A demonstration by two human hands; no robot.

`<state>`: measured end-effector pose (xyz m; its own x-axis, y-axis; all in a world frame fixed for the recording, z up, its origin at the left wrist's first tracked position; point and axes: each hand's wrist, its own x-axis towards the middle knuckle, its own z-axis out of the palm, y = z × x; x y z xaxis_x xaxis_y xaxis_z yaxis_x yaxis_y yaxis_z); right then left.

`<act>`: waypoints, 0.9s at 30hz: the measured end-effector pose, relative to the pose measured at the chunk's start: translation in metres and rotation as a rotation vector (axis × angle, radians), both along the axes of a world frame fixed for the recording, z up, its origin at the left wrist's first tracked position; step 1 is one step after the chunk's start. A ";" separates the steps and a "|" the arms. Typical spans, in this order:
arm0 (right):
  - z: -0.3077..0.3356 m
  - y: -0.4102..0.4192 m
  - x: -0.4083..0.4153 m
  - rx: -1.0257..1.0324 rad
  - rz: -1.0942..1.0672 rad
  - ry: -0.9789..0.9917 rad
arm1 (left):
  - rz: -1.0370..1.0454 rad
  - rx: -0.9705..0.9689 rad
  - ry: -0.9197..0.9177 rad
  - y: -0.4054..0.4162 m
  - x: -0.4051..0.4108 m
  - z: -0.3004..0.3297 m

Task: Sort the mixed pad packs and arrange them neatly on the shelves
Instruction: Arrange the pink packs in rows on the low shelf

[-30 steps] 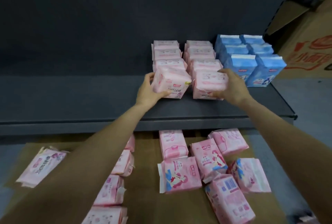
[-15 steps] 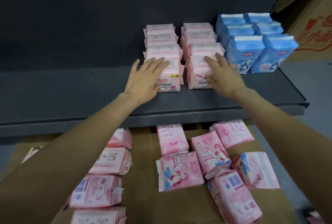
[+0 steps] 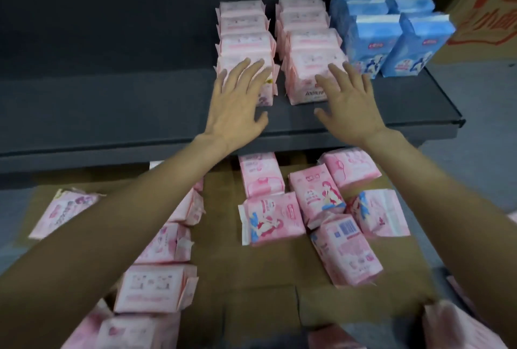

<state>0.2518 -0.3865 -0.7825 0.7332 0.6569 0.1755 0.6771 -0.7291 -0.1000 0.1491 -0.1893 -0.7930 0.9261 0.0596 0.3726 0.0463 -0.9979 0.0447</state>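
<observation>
Nearest me, behind the wrists: loose pink packs lay scattered flat on the cardboard sheet, unsorted, several designs mixed.

Above these, both arms reached to the dark shelf. Left hand had fingers straight and spread, lying flat on the front pack of the left pink row. Right hand likewise, fingers spread, flat against the front pack of the right pink row. Neither hand gripped anything.

Beyond the fingertips both rows ran back in file. To the right of the right fingers stood the blue packs, upright, two files, just beside the pink.

My reading: squaring-up step, the front packs being pushed flush. Next move likely calls for dropping to the cardboard and picking a matching design.
</observation>
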 end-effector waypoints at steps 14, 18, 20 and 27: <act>-0.077 -0.156 -0.211 -0.274 0.334 0.197 | -0.284 0.001 0.453 -0.079 -0.158 -0.084; -0.083 -0.160 -0.246 -0.298 0.259 0.282 | -0.165 -0.036 0.606 -0.077 -0.153 -0.087; -0.088 -0.152 -0.255 -0.296 0.274 0.246 | -0.142 -0.029 0.603 -0.076 -0.149 -0.087; -0.077 -0.159 -0.246 -0.184 0.211 0.210 | -0.250 -0.204 0.474 -0.119 -0.122 -0.063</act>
<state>0.0055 -0.5455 -0.8597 0.5853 0.8046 -0.0999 0.7935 -0.5938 -0.1334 0.0267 -0.3087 -0.8558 0.9844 -0.1554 -0.0829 -0.1281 -0.9546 0.2689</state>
